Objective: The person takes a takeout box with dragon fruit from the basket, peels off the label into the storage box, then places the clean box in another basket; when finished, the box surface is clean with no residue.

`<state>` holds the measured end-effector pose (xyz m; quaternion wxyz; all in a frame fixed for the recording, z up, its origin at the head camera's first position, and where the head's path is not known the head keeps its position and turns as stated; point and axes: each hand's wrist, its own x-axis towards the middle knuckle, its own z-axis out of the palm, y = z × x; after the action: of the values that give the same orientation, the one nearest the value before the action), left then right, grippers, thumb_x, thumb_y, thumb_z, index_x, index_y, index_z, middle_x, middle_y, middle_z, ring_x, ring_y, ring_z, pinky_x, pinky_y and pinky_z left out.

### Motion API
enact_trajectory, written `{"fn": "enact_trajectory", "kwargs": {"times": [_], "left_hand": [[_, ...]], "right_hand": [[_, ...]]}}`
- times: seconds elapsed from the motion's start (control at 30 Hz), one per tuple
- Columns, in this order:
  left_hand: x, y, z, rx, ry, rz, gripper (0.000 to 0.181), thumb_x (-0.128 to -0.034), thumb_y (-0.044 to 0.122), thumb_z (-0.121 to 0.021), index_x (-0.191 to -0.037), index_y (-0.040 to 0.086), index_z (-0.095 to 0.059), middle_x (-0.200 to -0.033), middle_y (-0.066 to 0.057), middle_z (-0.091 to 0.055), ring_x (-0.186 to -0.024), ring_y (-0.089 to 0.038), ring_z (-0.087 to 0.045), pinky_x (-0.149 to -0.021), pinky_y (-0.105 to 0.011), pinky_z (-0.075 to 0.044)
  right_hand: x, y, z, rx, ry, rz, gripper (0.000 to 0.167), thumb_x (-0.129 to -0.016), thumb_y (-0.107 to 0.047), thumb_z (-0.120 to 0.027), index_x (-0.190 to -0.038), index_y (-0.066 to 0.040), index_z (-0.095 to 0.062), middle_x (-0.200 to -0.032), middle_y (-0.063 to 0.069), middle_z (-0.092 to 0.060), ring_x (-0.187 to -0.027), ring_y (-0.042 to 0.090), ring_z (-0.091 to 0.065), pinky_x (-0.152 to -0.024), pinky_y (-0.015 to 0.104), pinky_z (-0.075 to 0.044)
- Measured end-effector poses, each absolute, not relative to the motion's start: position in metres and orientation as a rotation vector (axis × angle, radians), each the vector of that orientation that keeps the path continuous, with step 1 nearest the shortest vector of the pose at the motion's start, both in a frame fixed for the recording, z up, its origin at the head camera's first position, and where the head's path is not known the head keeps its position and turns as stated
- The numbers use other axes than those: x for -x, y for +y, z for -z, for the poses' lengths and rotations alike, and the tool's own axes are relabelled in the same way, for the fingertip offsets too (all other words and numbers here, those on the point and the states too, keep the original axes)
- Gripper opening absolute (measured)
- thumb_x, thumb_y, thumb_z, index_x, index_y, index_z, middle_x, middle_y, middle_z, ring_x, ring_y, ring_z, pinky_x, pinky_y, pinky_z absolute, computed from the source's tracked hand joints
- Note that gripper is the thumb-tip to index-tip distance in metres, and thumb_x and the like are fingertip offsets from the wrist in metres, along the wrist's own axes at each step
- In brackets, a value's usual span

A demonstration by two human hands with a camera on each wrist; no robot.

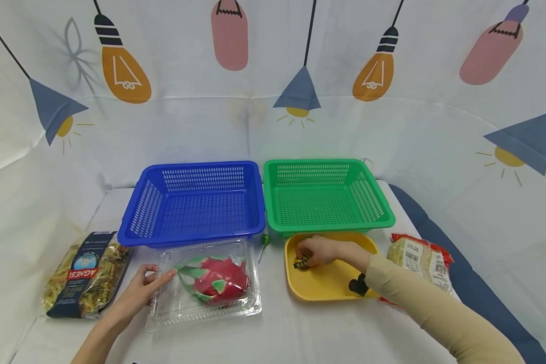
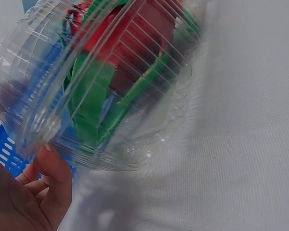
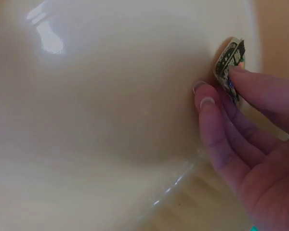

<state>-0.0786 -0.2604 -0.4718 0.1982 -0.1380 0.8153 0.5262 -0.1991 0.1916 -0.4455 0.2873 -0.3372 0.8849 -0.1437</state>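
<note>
At the left edge of a clear plastic clamshell box (image 1: 175,307), my left hand (image 1: 145,288) grips the side, the thumb lying over it. Inside the box is a red dragon fruit (image 1: 223,278) with green leaf tips, possibly a model. My right hand (image 1: 320,250) reaches into a yellow tray (image 1: 332,288) near its left wall. Between thumb and fingers it pinches a small flat packet (image 3: 226,62) with black and gold print. What the packet contains cannot be seen.
Behind stand a blue basket (image 1: 200,240) and a green basket (image 1: 327,227). A green lollipop (image 1: 265,239) lies between box and tray. An Agnesi pasta bag (image 1: 84,275) lies left, a red-edged food bag (image 1: 420,260) right. The black thing (image 1: 358,285) is at my right wrist.
</note>
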Motion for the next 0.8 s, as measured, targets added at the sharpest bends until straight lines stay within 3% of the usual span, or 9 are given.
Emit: {"fn": "enact_trajectory", "kwargs": {"times": [0.17, 0.4, 0.57, 0.8], "left_hand": [[0.078, -0.26, 0.471, 0.385, 2.287, -1.474, 0.06, -0.0998, 0.045, -0.057, -0.128, 0.004, -0.023, -0.09, 0.001, -0.048, -0.073, -0.009, -0.041, -0.061, -0.028, -0.042], [0.08, -0.26, 0.472, 0.395, 2.275, -1.464, 0.06, -0.0998, 0.047, -0.056, -0.128, 0.005, -0.023, -0.09, 0.001, -0.047, -0.072, -0.01, -0.041, -0.061, -0.028, -0.041], [0.08, -0.259, 0.472, 0.399, 2.266, -1.47, 0.06, -0.0997, 0.047, -0.057, -0.127, 0.006, -0.023, -0.09, 0.001, -0.047, -0.073, -0.01, -0.041, -0.061, -0.028, -0.041], [0.079, -0.261, 0.473, 0.394, 2.274, -1.476, 0.058, -0.1, 0.046, -0.056, -0.127, 0.006, -0.023, -0.091, 0.002, -0.047, -0.073, -0.009, -0.041, -0.062, -0.028, -0.041]], "right_hand": [[0.198, 0.186, 0.449, 0.915, 2.38, 0.328, 0.01, -0.09, -0.009, -0.07, -0.093, -0.01, -0.061, -0.074, -0.006, -0.051, -0.064, 0.006, -0.044, -0.06, 0.02, -0.036], [0.196, 0.182, 0.451, 0.885, 2.418, 0.236, 0.017, -0.095, -0.023, -0.07, -0.089, -0.014, -0.058, -0.071, -0.008, -0.049, -0.063, 0.007, -0.044, -0.058, 0.021, -0.034], [0.195, 0.189, 0.452, 0.837, 2.41, 0.261, 0.019, -0.095, -0.025, -0.07, -0.09, -0.013, -0.056, -0.073, -0.007, -0.05, -0.064, 0.008, -0.045, -0.059, 0.022, -0.036], [0.195, 0.2, 0.451, 0.709, 2.332, 0.431, 0.017, -0.095, -0.019, -0.07, -0.096, -0.009, -0.057, -0.07, -0.005, -0.052, -0.051, 0.009, -0.048, -0.049, 0.021, -0.04]]}}
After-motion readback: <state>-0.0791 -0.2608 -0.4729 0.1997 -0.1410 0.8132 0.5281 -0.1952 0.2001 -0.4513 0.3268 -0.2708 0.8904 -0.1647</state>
